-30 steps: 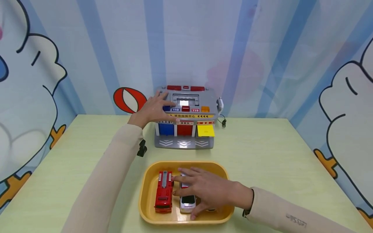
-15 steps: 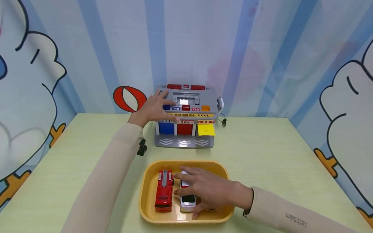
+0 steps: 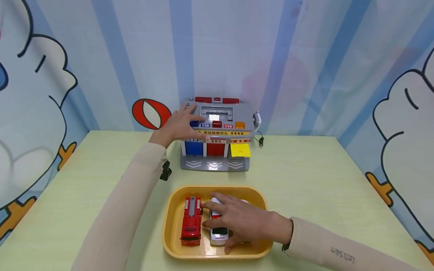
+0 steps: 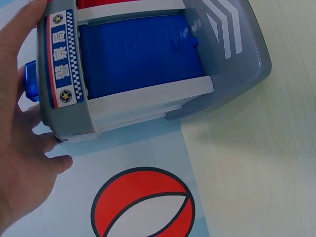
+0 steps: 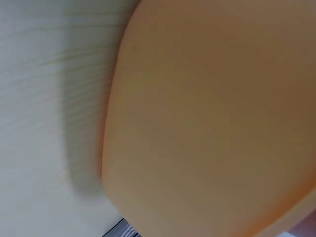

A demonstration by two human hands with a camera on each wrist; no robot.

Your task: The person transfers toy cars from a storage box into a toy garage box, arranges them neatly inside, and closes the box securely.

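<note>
Since one second ago: looks almost the same, with both hands keeping nearly the same places; now shows a small pale bit past the back of the right hand.
Left hand: spread open, resting on the left end of the grey toy station, with fingers on the roof and thumb along the front edge.
Right hand: spread wide over the white car in the tray; cannot tell whether touching it.
Yellow strip: says 紧急指挥中心, with black arrows at the right end.
Number signs: read 110 on the blue sign and 119 on the red sign.
Door signs: say 警察局 on the police sign by the blue door, and 消防队 over the red door.
Right sleeve: has upside-down letters, maybe "Let'sSlim".
Tray: sits on the table in front of the toy station; holds the red truck on the left and the white car beside it, partly hidden under the right hand.
Toy station: has blue and red doors down, yellow door sticking out.
</note>
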